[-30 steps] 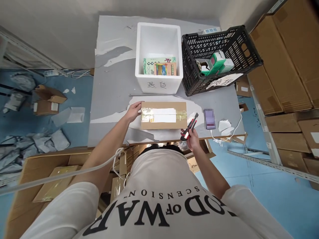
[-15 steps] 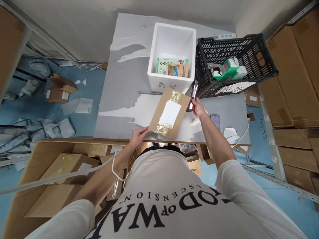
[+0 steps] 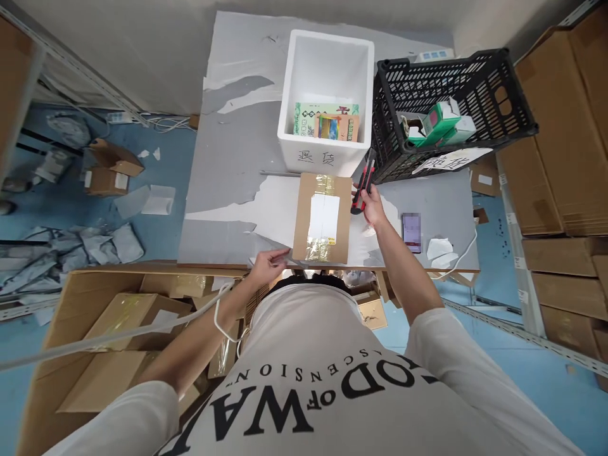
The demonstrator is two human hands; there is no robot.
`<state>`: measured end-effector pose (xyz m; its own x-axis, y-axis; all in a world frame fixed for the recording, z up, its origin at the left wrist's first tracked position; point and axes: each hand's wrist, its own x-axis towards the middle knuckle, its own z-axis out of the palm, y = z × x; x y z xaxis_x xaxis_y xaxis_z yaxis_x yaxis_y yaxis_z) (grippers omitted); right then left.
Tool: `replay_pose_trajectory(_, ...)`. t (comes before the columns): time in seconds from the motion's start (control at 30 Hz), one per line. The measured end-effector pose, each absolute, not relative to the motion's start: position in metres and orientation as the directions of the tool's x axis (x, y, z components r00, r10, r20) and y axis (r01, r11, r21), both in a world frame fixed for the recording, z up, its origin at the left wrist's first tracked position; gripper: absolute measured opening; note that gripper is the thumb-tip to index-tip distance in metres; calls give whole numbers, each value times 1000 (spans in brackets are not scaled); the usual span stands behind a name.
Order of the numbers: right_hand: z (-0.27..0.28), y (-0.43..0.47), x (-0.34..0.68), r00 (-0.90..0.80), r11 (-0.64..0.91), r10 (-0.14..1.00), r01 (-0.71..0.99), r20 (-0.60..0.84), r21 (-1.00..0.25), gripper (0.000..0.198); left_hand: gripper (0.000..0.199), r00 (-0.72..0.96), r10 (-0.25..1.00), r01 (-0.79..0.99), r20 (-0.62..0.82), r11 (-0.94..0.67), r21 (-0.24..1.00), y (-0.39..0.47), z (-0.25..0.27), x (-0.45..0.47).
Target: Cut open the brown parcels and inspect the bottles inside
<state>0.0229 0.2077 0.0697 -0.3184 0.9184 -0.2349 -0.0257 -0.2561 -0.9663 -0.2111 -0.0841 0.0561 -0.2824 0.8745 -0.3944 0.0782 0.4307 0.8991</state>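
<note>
A flat cardboard box [image 3: 304,218] lies squared to the table's front edge, taped in yellowish clear tape with a white label [image 3: 324,215] on top. Wrapped in my right hand [image 3: 374,206] is a red and black utility knife [image 3: 363,187], pointing away from me just right of the box. My left hand [image 3: 268,266] is at the box's near left corner, fingers stretched out and apart; whether the fingertips touch it I cannot tell. Behind the box stands a white foam box [image 3: 289,152] with green and brown printed packs [image 3: 336,126] inside.
A black plastic crate [image 3: 456,69] with green and white cartons [image 3: 441,121] stands at the right back. A phone [image 3: 411,232] and white paper scraps [image 3: 440,252] lie on the table [image 3: 228,152]. Below left is a large carton [image 3: 47,367] of boxes; a white cable crosses it.
The cardboard box has turned from slanted to straight and now lies on the table. My left hand's fingers have come off its edge. The knife stays in my right hand, shifted slightly left.
</note>
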Motion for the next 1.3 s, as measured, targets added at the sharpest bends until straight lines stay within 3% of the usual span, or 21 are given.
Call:
replay_pose_trajectory(0.1, 74, 166, 54, -212, -221, 954, -31, -210, -975, 38, 58, -326, 881, 201, -344, 420, 885, -45, 59, -242)
replay_pose_trajectory(0.23, 73, 78, 89, -131, -413, 909, -139, -396, -900, 38, 67, -329, 915, 295, -235, 336, 894, 42, 61, -272)
replay_pose_trajectory(0.33, 68, 20, 94, -157, -581, 814, -246, -559, -776, 38, 70, -272, 937, 233, -221, 287, 929, 102, 63, -278)
replay_pose_trajectory(0.43, 64, -11, 83, -213, -673, 734, -359, -645, -647, 40, 63, -173, 930, 118, -325, 347, 930, 136, 64, -273)
replay_pose_trajectory(0.53, 60, -19, 70, -223, -685, 708, -449, -670, -574, 45, 52, -91, 915, -13, -394, 394, 919, 145, 65, -267)
replay_pose_trajectory(0.67, 53, -16, 65, -173, -648, 725, -500, -667, -574, 47, 49, -98, 920, -82, -381, 374, 924, 139, 72, -265)
replay_pose_trajectory(0.8, 51, 5, 78, -184, -625, 768, -428, -614, -653, 46, 51, -184, 923, -62, -337, 331, 941, 118, 83, -275)
replay_pose_trajectory(1.03, 78, 120, 87, -216, -525, 844, -143, -491, -839, 32, 54, -544, 799, -70, -256, 261, 963, 28, 87, -272)
replay_pose_trajectory(1.3, 90, 208, 45, -378, -447, 813, 85, -444, -891, 35, 51, -705, 592, -205, -390, 356, 912, -42, 71, -224)
